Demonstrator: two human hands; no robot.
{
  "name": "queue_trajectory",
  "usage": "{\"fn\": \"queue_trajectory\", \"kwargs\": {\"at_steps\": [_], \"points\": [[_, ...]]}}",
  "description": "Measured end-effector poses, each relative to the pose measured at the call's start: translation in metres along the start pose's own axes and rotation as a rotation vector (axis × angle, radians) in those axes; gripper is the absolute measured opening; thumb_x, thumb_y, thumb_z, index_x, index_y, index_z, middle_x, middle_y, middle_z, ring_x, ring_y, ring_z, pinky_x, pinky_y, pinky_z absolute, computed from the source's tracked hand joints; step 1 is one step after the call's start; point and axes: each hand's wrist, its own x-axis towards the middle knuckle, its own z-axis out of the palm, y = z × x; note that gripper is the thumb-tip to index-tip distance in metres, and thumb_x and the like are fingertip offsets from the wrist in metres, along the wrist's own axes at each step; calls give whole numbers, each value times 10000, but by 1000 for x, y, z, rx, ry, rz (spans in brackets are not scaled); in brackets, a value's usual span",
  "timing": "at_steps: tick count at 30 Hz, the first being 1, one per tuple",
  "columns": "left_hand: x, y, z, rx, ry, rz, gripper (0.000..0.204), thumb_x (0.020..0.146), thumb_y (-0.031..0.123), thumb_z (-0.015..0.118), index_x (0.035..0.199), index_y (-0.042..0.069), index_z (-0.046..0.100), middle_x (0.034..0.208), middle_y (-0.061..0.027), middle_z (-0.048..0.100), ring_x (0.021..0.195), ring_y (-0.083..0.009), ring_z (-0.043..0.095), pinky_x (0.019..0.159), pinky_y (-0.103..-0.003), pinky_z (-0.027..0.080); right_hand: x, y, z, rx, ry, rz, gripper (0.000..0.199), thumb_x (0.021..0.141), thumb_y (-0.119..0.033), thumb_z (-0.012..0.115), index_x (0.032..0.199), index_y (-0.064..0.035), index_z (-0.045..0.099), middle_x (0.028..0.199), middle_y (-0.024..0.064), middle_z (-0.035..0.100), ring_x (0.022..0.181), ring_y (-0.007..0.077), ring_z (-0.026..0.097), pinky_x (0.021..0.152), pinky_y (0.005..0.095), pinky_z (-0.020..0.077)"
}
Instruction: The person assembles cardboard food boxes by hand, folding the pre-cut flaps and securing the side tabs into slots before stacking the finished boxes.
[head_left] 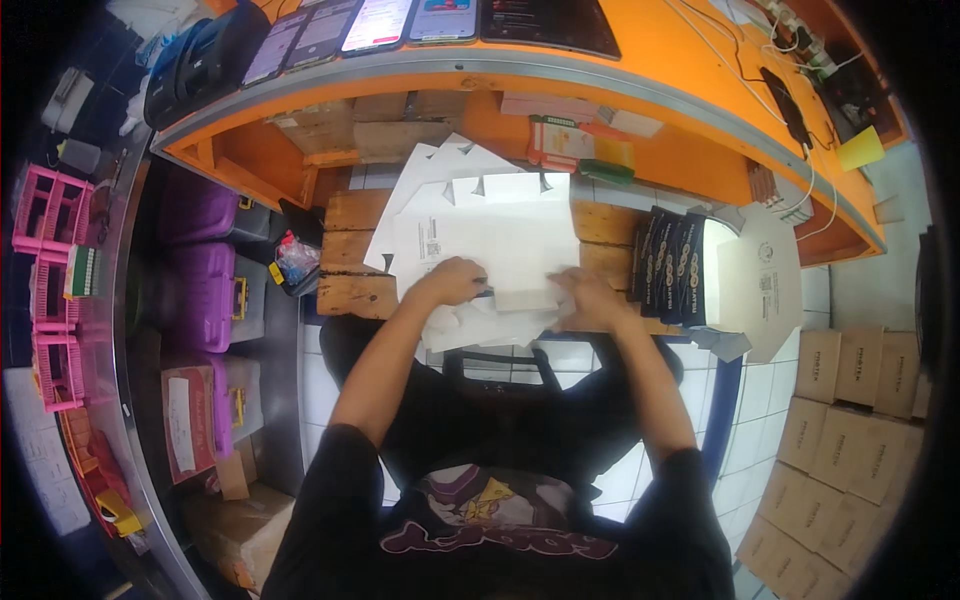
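White card blank (520,228) at left hand (452,282) and right hand (592,298), over wooden surface (350,295).
Left hand lies on the blank's near part, fingers curled; right hand touches its right edge. Whether either is clamped on it cannot be told. The blank extends forward from both hands; dark packets (668,268) sit just right of the right hand.

Wht notched cardbd sheet (508,232), sm. dk print, lying over other wht sheets (425,168).

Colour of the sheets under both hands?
The sheets are white, with small dark print; shows best in the head view.
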Motion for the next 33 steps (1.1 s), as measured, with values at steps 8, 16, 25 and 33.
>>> {"fn": "queue_trajectory", "kwargs": {"at_steps": [8, 16, 25, 33], "points": [[-19, 1, -18, -152, -187, 66, 287, 909, 294, 702, 1045, 43, 736, 1011, -229, 708, 1016, -429, 646, 899, -484, 498, -32, 4, 45, -215, 234, -33, 429, 810, -219, 795, 1201, -77, 690, 1223, 112, 668, 1198, 330, 610, 1041, 466, 468], [-39, 9, 3, -150, -116, -47, 272, 897, 242, 743, 1057, 24, 718, 1083, -217, 709, 1029, -417, 653, 906, -466, 509, 27, 21, 6, 259, -216, 156, 325, 820, -288, 833, 1007, -31, 760, 975, 147, 738, 908, 337, 701, 836, 417, 547], [-105, -41, 45, -439, 955, -565, 452, 925, 229, 769, 1257, -48, 638, 1157, -179, 704, 1083, -236, 652, 953, -365, 509, 7, 48, 42, 679, 191, 429, 696, 839, -435, 838, 1269, 55, 594, 1005, 206, 714, 890, 276, 691, 801, 368, 552], [-117, -19, 36, -840, 999, -584, 418, 964, 150, 719, 1290, -80, 594, 1205, -153, 676, 1104, -218, 625, 951, -358, 501, 24, -12, 45, 403, 333, 752, 769, 789, -390, 860, 1300, 112, 582, 1203, 290, 685, 1125, 362, 681, 965, 402, 533]]}}
